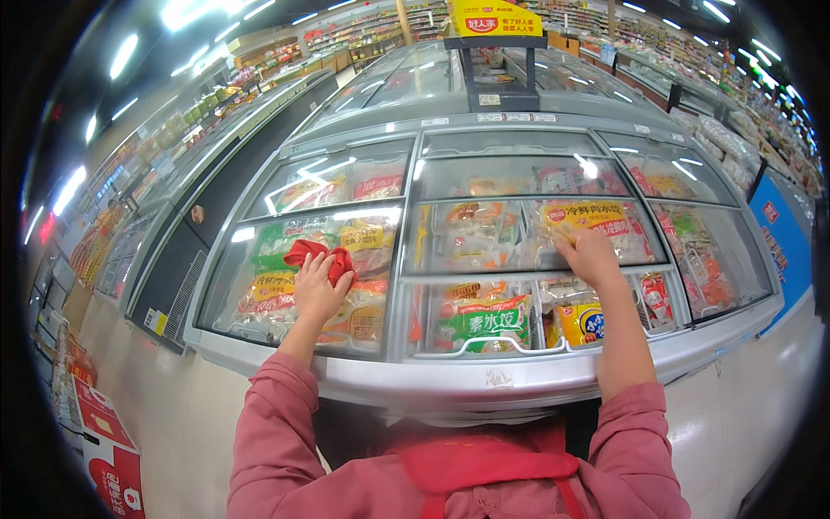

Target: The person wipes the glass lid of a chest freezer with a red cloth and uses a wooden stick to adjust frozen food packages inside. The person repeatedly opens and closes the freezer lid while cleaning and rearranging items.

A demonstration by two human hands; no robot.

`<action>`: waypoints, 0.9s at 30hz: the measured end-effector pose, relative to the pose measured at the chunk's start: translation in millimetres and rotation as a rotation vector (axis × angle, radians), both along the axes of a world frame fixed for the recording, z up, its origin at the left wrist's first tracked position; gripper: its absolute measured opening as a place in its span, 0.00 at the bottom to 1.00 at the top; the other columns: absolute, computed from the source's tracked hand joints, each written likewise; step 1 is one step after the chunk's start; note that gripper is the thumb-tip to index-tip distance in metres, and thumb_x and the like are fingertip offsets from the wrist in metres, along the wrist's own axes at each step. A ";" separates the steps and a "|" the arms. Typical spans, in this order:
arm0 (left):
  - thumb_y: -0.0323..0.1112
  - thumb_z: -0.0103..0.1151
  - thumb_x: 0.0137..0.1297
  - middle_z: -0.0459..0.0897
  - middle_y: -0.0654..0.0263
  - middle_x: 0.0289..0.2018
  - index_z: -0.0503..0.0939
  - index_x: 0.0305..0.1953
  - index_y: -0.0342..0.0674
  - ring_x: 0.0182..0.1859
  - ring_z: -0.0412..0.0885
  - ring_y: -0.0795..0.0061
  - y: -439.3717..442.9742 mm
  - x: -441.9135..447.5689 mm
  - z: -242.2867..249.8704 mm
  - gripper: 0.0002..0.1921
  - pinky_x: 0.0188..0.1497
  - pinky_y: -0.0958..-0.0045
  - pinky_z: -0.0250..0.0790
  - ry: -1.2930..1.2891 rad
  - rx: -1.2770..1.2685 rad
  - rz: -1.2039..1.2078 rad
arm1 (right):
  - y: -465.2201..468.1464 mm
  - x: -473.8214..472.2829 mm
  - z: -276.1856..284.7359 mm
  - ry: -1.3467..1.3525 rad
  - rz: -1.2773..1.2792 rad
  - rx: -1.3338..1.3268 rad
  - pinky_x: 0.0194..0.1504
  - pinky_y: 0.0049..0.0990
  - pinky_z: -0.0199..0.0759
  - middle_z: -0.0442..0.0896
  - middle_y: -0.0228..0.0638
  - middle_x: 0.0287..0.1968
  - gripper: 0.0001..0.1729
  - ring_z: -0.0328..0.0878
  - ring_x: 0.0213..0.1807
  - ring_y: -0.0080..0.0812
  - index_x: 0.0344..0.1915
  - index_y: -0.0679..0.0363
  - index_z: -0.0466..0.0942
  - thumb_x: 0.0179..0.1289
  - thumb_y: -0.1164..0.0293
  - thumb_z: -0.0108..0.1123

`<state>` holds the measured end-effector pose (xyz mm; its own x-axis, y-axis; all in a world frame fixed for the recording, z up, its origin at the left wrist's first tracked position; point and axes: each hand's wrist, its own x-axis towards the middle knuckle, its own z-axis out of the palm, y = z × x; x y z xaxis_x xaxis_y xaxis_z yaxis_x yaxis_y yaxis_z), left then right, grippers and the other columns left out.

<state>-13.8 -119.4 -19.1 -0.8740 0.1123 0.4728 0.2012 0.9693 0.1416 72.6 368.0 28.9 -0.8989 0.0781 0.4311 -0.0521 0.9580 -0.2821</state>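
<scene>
My left hand (320, 285) rests on a crumpled red cloth (327, 258), pressing it against the left glass lid (240, 301) of a chest freezer. Beneath that glass lie several bags of frozen food, among them a green bag (275, 243). My right hand (587, 254), with its fingers curled, is at the sliding glass lid (476, 256) in the middle; whether it grips anything is unclear. A yellow and red dumpling bag (593, 217) shows beside those fingers. In the uncovered front strip are a green and white dumpling bag (486, 324) and a yellow bag (579, 324).
The freezer's metal front rim (454, 379) runs close to my body. White wire baskets (493, 344) stand inside. Behind rises a dark display stand (499, 97) with a yellow sign (496, 18). A red and white box (107, 447) stands on the floor at the left.
</scene>
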 end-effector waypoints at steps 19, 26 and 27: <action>0.57 0.58 0.57 0.64 0.51 0.67 0.74 0.61 0.50 0.71 0.58 0.49 6.8 20.8 18.0 0.31 0.71 0.48 0.49 0.219 -0.014 0.056 | -9.6 63.8 30.2 -0.206 0.269 -0.401 0.27 0.29 0.66 0.78 0.39 0.19 0.12 0.73 0.22 0.27 0.26 0.68 0.78 0.59 0.69 0.59; 0.59 0.57 0.59 0.64 0.45 0.66 0.71 0.64 0.51 0.69 0.58 0.41 3.4 -12.2 19.0 0.34 0.70 0.53 0.54 -0.194 0.033 0.138 | -5.4 -17.9 4.2 0.003 0.067 -0.751 0.33 0.27 0.69 0.82 0.40 0.27 0.18 0.76 0.27 0.28 0.41 0.65 0.82 0.65 0.61 0.56; 0.60 0.56 0.60 0.64 0.46 0.67 0.70 0.64 0.50 0.70 0.58 0.42 8.8 -20.3 19.7 0.34 0.71 0.52 0.54 -0.176 0.020 0.160 | 1.7 -21.8 -5.2 -0.052 0.059 -0.335 0.39 0.37 0.71 0.83 0.48 0.33 0.19 0.80 0.33 0.42 0.42 0.64 0.82 0.66 0.59 0.54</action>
<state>-34.1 -110.6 0.6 -0.9491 -0.0420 0.3123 0.0159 0.9834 0.1806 50.8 369.7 23.7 -0.9263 0.1552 0.3434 -0.0815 0.8072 -0.5846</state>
